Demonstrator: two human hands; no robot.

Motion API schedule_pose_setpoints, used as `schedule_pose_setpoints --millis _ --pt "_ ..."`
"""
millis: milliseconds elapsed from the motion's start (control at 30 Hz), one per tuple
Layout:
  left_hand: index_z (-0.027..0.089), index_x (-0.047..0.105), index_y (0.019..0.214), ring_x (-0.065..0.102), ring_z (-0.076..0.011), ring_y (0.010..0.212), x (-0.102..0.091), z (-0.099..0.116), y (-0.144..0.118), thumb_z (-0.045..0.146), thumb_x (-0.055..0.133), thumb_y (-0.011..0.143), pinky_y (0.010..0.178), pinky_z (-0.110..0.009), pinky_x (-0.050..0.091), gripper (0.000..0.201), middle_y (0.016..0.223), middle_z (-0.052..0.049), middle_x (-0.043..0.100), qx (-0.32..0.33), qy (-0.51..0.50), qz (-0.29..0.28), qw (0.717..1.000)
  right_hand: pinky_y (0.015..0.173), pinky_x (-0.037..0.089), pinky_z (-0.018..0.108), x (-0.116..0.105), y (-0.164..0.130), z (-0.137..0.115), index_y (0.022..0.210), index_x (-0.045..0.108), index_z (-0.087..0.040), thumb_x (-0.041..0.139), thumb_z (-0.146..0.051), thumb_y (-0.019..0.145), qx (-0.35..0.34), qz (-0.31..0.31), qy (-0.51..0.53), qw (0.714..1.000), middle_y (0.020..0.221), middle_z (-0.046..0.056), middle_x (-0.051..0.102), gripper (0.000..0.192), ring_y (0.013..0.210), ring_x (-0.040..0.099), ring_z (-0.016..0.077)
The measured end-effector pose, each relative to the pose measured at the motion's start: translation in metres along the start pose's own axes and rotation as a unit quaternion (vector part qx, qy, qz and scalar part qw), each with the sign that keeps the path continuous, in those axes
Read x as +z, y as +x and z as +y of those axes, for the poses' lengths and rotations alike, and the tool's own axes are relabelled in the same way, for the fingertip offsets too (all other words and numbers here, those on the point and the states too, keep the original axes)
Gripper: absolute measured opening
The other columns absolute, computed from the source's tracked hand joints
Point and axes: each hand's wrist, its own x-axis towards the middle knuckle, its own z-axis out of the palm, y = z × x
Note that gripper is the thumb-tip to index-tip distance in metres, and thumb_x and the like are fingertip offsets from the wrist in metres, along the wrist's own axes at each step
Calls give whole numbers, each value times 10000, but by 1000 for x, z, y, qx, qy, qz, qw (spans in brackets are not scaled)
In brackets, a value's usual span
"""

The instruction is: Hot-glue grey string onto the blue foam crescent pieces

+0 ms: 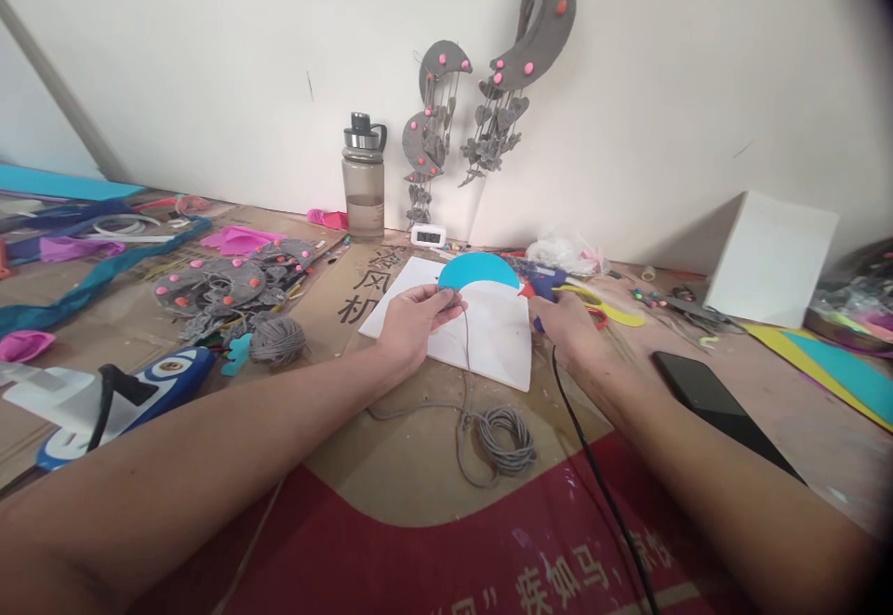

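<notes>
Two hands met over a white board at the middle of the table. The left hand pinched the nine o'clock tip of a blue foam crescent together with a grey cord, its grip clenched on both. The cord ran toward six o'clock into a loose coil. At three o'clock, the right hand closed around a glue gun. By my judgement the work was early: the crescent bore no cord wrapping yet, unlike the grey finished crescents hanging at twelve o'clock.
</notes>
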Motion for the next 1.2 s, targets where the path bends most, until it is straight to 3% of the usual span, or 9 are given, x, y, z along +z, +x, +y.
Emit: schedule_pose_setpoints --millis 100,200,300,400,500,700,900,1200 --pt "89 671 758 669 -140 762 0 0 1 210 728 708 899 -347 538 142 803 -83 686 -7 -2 10 1000 516 450 261 3 -2 -1 830 476 -222 578 -213 629 33 56 93 994 699 -25 583 226 554 524 117" --pt "82 672 744 670 -144 753 1 1 1 190 723 708 896 -349 541 125 790 -87 684 -15 0 22 1000 603 480 270 3 -12 -13 889 440 -233 558 -199 660 -38 63 92 993 808 -18 580 260 635 570 116" --pt "74 672 739 669 -142 743 1 2 1 178 716 712 894 -348 541 116 775 -87 680 -13 5 26 1000 625 474 283 3 -29 -29 908 473 -227 555 -183 701 -103 -38 54 993 870 9 595 226 684 580 126" --pt "70 670 739 665 -137 730 1 2 1 161 701 723 884 -342 542 98 766 -87 680 -13 13 34 999 562 452 277 4 -41 -36 953 511 -217 550 -207 768 -155 -162 48 973 906 19 602 190 626 531 108" --pt "71 666 730 659 -131 711 1 1 1 140 686 731 863 -335 549 72 751 -81 678 -14 10 38 999 505 427 265 2 -43 -35 998 542 -211 547 -289 833 -166 -215 7 962 918 27 611 182 594 501 103" --pt "74 671 736 662 -130 702 1 1 2 129 677 741 857 -335 552 56 752 -81 682 -17 8 43 999 545 420 296 -8 -38 -41 983 586 -179 531 -444 863 -191 -189 -158 950 720 22 598 297 570 518 140" --pt "72 664 695 666 -133 687 2 2 1 112 680 734 861 -350 557 58 723 -78 676 -17 8 52 998 650 431 324 -8 -37 -40 978 590 -166 517 -408 869 -245 -184 -262 915 844 70 648 274 718 568 195" --pt "74 659 670 663 -125 676 1 1 2 112 688 722 871 -349 553 70 700 -68 666 -17 5 53 998 680 436 343 -6 -39 -37 952 563 -182 490 -395 877 -241 -179 -308 903 854 91 646 237 776 581 232"
